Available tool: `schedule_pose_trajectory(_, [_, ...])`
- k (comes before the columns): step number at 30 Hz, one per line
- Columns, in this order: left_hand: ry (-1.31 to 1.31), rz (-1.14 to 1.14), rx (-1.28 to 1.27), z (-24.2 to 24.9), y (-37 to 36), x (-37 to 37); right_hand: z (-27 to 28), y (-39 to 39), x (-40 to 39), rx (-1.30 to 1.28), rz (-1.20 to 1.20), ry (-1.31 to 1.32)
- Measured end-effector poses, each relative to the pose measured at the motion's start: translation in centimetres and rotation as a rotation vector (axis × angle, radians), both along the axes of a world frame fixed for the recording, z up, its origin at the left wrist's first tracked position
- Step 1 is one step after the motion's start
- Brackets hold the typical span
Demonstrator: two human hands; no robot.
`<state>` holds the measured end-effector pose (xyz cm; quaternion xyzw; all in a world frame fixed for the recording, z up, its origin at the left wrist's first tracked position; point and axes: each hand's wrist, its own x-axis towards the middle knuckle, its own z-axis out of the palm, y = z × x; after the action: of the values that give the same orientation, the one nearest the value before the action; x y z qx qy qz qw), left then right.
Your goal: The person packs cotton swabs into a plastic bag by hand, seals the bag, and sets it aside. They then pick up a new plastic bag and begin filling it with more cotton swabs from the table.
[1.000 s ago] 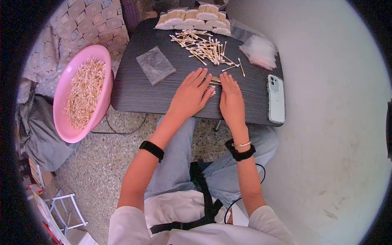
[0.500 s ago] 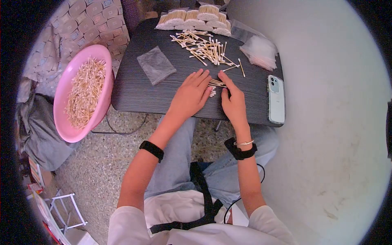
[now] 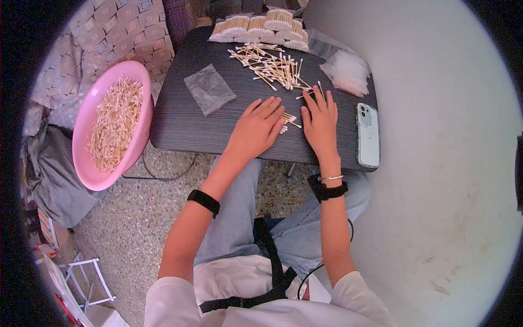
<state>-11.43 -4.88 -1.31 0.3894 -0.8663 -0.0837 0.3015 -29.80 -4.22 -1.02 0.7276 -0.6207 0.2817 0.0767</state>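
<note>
My left hand [image 3: 255,124] lies flat with its fingers stretched out, covering part of a small bunch of cotton swabs [image 3: 290,118]. White tips and thin sticks poke out past its thumb side. To the right, my right hand [image 3: 320,122] is open, fingers extended away from me. Its fingertips are at a couple of stray swabs [image 3: 301,97] near the lower edge of a loose swab pile [image 3: 275,66], partly hiding them.
Packed swab bundles [image 3: 259,28] are stacked at the table's far edge. A clear plastic bag [image 3: 210,90] lies left, more bags [image 3: 346,71] at the far right, and a phone [image 3: 368,133] by the right edge. A pink tub [image 3: 143,117] full of swabs stands left of the black table [image 3: 182,128].
My right hand has moved right and away from me, off the small bunch and up to the stray swabs, its fingers straightening. My left hand stays almost in place.
</note>
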Motion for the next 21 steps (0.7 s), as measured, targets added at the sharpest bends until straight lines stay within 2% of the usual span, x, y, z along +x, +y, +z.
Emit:
schedule_pose_trajectory(1, [0.005,0.003,-0.001,0.0,0.0,0.0,-0.2,0.0,0.0,-0.005,0.0,0.035])
schedule_pose_trajectory(4, [0.011,0.005,-0.008,0.1,0.1,0.1,-0.2,-0.2,-0.5,-0.015,0.013,-0.237])
schedule_pose_trajectory(7, [0.009,0.006,-0.006,0.1,0.1,0.0,0.3,0.0,-0.7,-0.054,-0.099,-0.282])
schedule_pose_trajectory(16, [0.018,0.006,-0.011,0.2,0.0,0.0,-0.3,-1.2,-2.3,-0.109,-0.174,-0.182])
schedule_pose_trajectory(21, [0.025,0.012,0.005,0.0,-0.1,-0.1,-0.5,-1.2,-3.5,0.128,-0.202,-0.35])
